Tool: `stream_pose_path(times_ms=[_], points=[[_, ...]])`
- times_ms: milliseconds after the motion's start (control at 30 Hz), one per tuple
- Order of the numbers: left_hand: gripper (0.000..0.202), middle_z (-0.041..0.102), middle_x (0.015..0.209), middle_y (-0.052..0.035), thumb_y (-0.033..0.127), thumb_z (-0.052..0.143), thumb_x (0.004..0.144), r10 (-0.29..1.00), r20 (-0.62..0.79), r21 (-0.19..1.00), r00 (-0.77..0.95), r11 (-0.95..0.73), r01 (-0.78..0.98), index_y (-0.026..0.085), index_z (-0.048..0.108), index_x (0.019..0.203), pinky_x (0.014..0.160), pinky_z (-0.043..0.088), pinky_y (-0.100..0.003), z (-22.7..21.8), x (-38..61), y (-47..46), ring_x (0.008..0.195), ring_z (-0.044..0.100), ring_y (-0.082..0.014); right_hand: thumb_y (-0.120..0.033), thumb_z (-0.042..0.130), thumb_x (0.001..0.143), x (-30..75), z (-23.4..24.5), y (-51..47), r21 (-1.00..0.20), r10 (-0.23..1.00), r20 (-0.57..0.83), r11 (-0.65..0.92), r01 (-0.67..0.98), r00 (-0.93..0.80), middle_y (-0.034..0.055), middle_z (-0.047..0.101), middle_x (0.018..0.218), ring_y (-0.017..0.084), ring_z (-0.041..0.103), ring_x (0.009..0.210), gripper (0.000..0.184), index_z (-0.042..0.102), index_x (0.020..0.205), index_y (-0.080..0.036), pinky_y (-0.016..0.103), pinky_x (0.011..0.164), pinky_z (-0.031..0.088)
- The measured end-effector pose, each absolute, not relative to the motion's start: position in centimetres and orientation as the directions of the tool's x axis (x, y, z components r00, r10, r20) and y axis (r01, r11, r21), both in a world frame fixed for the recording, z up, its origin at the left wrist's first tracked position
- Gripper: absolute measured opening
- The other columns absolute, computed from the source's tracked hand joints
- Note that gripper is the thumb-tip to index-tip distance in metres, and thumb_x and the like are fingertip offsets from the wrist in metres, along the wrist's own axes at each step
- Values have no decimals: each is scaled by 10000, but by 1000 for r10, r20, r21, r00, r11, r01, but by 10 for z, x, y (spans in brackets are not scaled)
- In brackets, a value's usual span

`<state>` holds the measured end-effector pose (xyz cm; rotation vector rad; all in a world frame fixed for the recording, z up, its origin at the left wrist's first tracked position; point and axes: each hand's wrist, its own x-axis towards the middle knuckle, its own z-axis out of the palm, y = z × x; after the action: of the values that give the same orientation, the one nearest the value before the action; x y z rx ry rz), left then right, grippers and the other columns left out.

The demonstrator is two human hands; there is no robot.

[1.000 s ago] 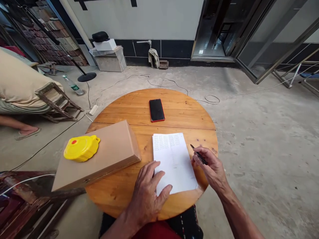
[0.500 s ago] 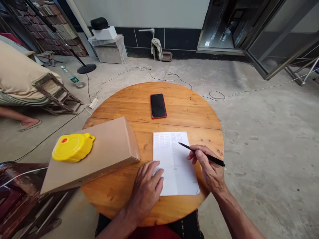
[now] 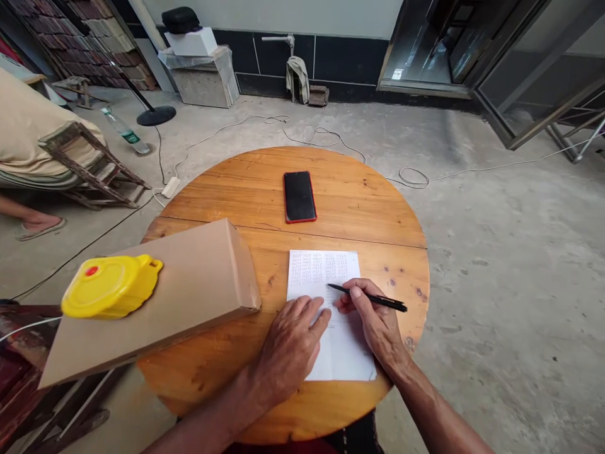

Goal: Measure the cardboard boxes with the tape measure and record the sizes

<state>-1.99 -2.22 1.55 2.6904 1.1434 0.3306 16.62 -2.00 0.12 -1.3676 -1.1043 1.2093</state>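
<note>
A sheet of white paper (image 3: 345, 359) with rows of small handwriting across its upper part lies on the round wooden table (image 3: 373, 221). My right hand (image 3: 375, 318) grips a black pen (image 3: 385, 301) between thumb and fingers, its tip at the paper just below the written rows. I cannot tell whether the tip touches. My left hand (image 3: 295, 343) rests on the left side of the sheet, fingers extended and slightly bent, holding nothing. Part of the paper is hidden under both hands.
A phone (image 3: 299, 197) with a red case lies beyond the paper. On the left, a cardboard box (image 3: 189, 277) carries a yellow tape-measure-like case (image 3: 113, 285). A person (image 3: 42, 132) sits at far left near a wooden stool (image 3: 94, 164). Cables (image 3: 413, 178) run over the floor.
My right hand has brought the pen left and slightly down, to the end of the written rows. My left hand has slid right and a little up on the sheet. The view has shifted slightly.
</note>
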Motion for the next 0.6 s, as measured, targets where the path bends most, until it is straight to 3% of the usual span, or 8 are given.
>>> stream_pose_path(times_ms=[133, 267, 433, 600], points=[[309, 621, 1203, -87, 60, 524, 871, 754, 178, 304, 632, -653, 693, 168, 576, 1156, 839, 513, -415, 5, -15, -19, 1002, 544, -254, -367, 605, 914, 169, 7, -10, -993, 995, -90, -92, 77, 39, -19, 623, 676, 127, 581, 592, 173, 585, 835, -214, 241, 571, 474], [340, 600, 1289, -72, 29, 504, 874, 726, 237, 344, 646, -684, 643, 157, 570, 1182, 854, 489, -394, -2, -15, -19, 1012, 534, -236, -311, 579, 921, 170, 8, -1, -968, 1000, 7, -1, 251, 30, -21, 608, 655, 121, 558, 551, 123, 639, 894, -207, 237, 525, 450], [417, 564, 1370, -59, 35, 484, 871, 750, 197, 344, 631, -656, 672, 158, 540, 1265, 854, 472, -403, -1, -13, -16, 1005, 531, -238, -230, 559, 912, 166, 4, 4, -855, 979, 201, 165, 492, 21, -14, 624, 677, 125, 554, 582, 121, 649, 837, -201, 249, 563, 444], [416, 560, 1384, -48, 45, 488, 865, 770, 181, 362, 612, -630, 687, 165, 546, 1259, 860, 467, -404, -1, -9, -16, 1010, 531, -237, -207, 547, 914, 165, 4, 4, -810, 970, 241, 189, 555, 21, -24, 622, 672, 120, 551, 579, 126, 639, 829, -203, 243, 572, 443]])
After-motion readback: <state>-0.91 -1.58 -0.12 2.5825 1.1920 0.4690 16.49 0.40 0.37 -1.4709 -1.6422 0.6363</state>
